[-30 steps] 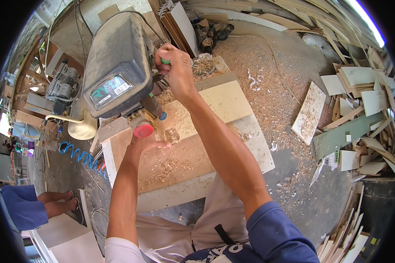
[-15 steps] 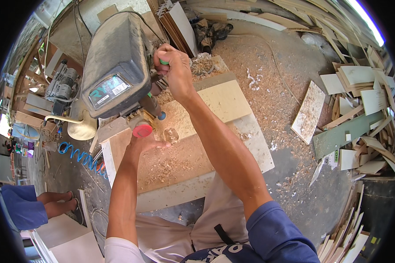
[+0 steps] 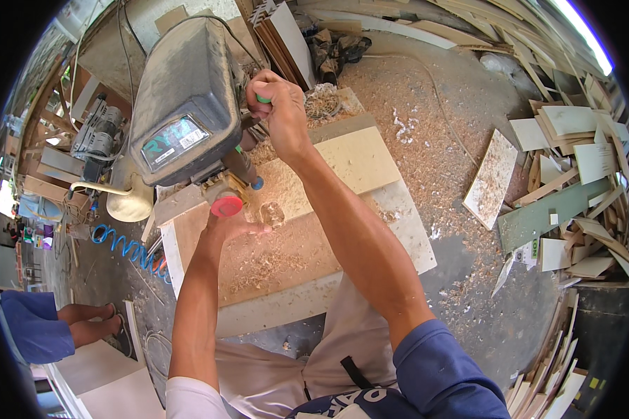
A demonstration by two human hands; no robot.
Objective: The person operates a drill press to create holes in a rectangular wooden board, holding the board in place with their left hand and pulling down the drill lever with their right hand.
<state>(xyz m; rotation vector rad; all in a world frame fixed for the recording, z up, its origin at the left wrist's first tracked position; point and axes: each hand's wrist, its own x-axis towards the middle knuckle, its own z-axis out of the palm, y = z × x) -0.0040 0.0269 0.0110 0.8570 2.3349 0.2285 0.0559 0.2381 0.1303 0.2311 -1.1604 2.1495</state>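
Note:
A dusty, dark drill press (image 3: 185, 91) stands over the work table. High on its right side, my right hand (image 3: 281, 105) is closed round the feed handle, whose green end (image 3: 262, 99) shows between thumb and fingers. My left hand (image 3: 235, 227) lies on a brown wooden board (image 3: 248, 297), thumb stretched to the right. A red round knob (image 3: 226, 205) and the press hide most of its fingers. Beside the thumb tip is a rounded cut-out (image 3: 272, 214) with shavings around it. The drill bit itself is hidden. Behind lies a paler board (image 3: 356, 164).
Scrap boards (image 3: 587, 230) are heaped at the right, and a white panel (image 3: 491, 178) lies on the shaving-strewn floor. A lamp (image 3: 131, 202) and a coiled blue hose (image 3: 122, 244) are left of the press. Another person's legs (image 3: 87, 321) show at the lower left.
Almost nothing differs. Both hands keep their places on the handle and the board; the red knob sits very slightly higher in view.

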